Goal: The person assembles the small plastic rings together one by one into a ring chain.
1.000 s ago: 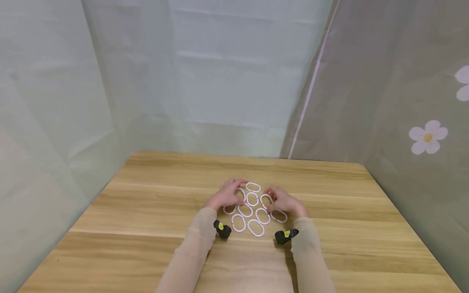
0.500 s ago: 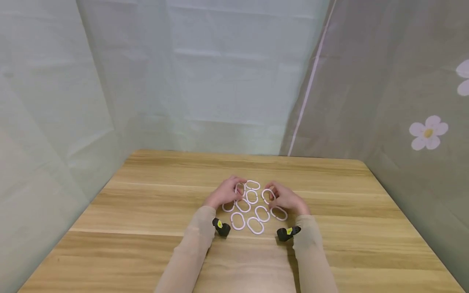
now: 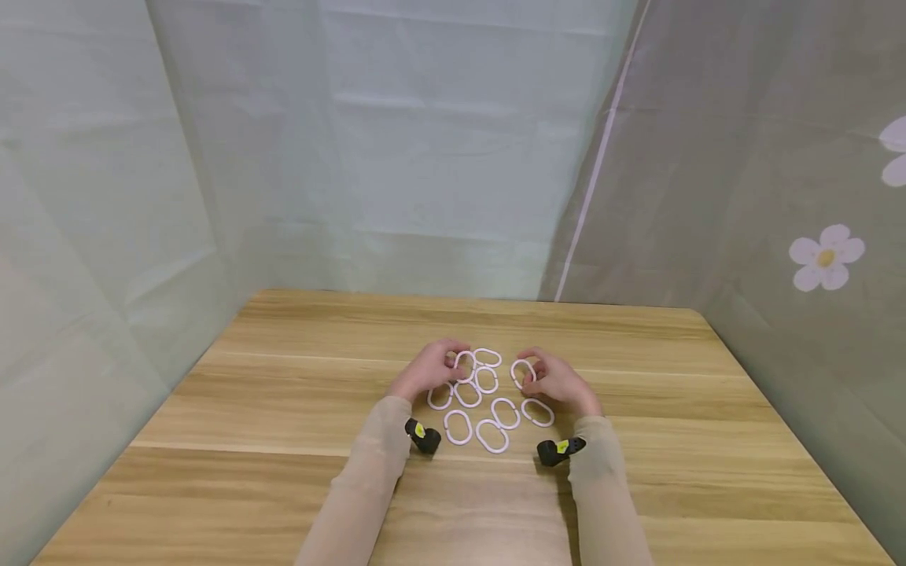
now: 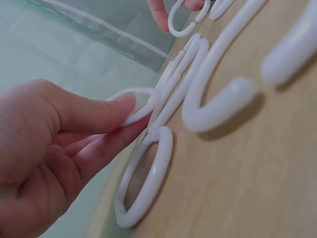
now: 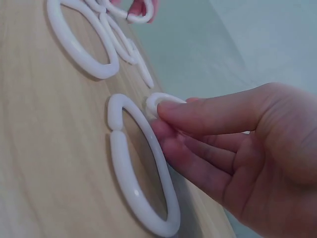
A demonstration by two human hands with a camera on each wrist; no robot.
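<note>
A: Head view?

B: Wooden tabletop [image 3: 283, 409] inside pale curtain walls; the right curtain [image 3: 778, 196] carried flower prints. A cluster of white oval plastic rings [image 3: 481, 401] lay flat mid-table. Left hand [image 3: 427, 369] sat at the cluster's left edge, fingers curled, pinching one ring [image 3: 464, 365] that stood tilted up off the wood. Right hand [image 3: 559, 381] mirrored it on the right edge, pinching another ring [image 3: 522, 371], also tilted up. Both held rings were apart from each other, with flat rings between them. Black wrist cameras with yellow marks sat on both beige sleeves.

A: Left wrist view?

B: Left hand [image 4: 49, 163] had thumb on top and fingertip below, closed on the white ring [image 4: 136, 104], raised at the tabletop's edge line. Right beside it another ring [image 4: 143, 183] lay flat, just under the fingers. An open-ended C-shaped ring [image 4: 218, 94] lay flat further right. Far top, the other hand's fingertips held its ring [image 4: 185, 22].

A: Right wrist view?

B: Right hand [image 5: 233, 148] had its thumb pressed over the top end of its ring [image 5: 157, 103], fingers curled under; most of that ring was hidden by the hand. A split oval ring [image 5: 133, 168] lay flat just beside the fingertips. More rings lay flat at the top, and the left hand's fingertips showed there with their ring [image 5: 133, 15].
</note>
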